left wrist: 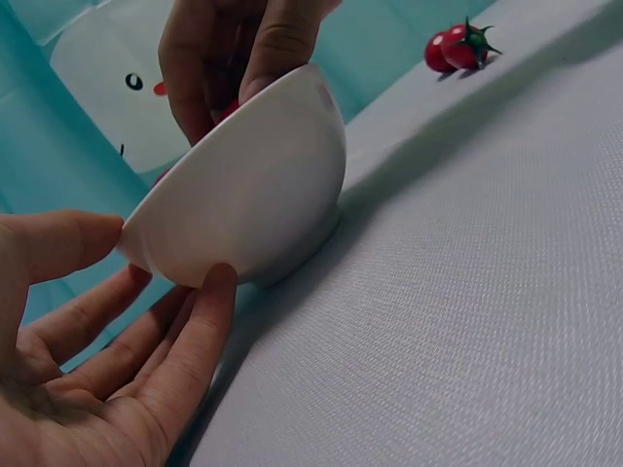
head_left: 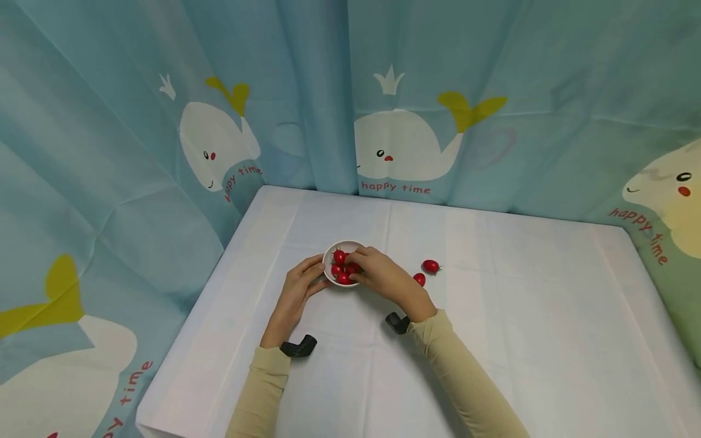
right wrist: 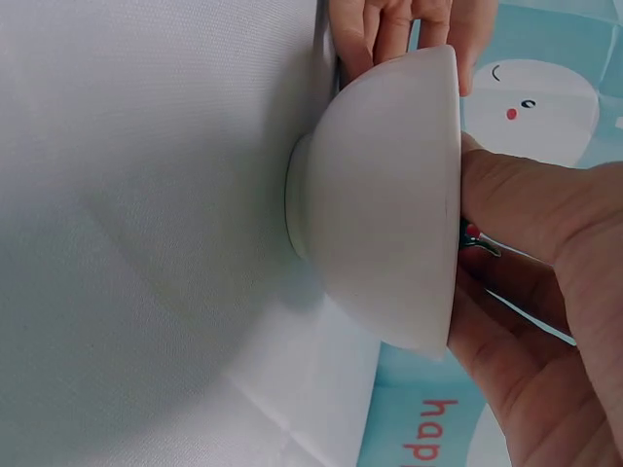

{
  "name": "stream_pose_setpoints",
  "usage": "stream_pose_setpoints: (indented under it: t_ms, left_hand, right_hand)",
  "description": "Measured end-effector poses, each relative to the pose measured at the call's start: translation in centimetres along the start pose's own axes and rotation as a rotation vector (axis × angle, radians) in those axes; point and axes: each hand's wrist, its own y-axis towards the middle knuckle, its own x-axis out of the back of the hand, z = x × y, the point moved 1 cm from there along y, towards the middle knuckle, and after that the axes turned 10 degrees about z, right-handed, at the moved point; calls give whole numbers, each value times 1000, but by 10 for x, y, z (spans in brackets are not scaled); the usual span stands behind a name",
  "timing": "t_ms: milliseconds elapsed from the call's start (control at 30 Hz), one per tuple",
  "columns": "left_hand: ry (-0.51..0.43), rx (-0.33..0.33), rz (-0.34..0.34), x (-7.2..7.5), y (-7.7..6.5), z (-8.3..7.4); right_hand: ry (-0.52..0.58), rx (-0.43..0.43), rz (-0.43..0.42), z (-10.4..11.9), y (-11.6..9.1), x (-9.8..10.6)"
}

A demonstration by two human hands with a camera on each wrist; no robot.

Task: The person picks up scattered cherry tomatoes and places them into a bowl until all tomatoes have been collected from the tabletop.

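Note:
A small white bowl (head_left: 325, 274) stands on the table with several red cherry tomatoes (head_left: 339, 257) in it. My left hand (head_left: 298, 286) holds the bowl from its left side. In the left wrist view the thumb is at the rim and the other fingers (left wrist: 209, 321) lie against the outer wall. From the right, my right hand (head_left: 383, 275) reaches over the rim into the bowl, thumb and fingers around a cherry tomato (head_left: 352, 268). The bowl wall (right wrist: 389, 204) hides its fingertips in the right wrist view, where a green stem shows past the thumb.
Two more cherry tomatoes lie right of the bowl: one (head_left: 431, 266) farther out, the other (head_left: 419, 279) beside my right wrist. A white cloth covers the table (head_left: 520, 316). Blue curtains (head_left: 306, 91) with whale prints hang behind it and at its sides.

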Motion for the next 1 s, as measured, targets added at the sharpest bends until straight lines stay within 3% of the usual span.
stream_pose_setpoints:
  t_ms: [1000]
  left_hand:
    - [50,1,2,-1,-2,0]
  right_hand:
    - [76,-27,-83,5,-23,7]
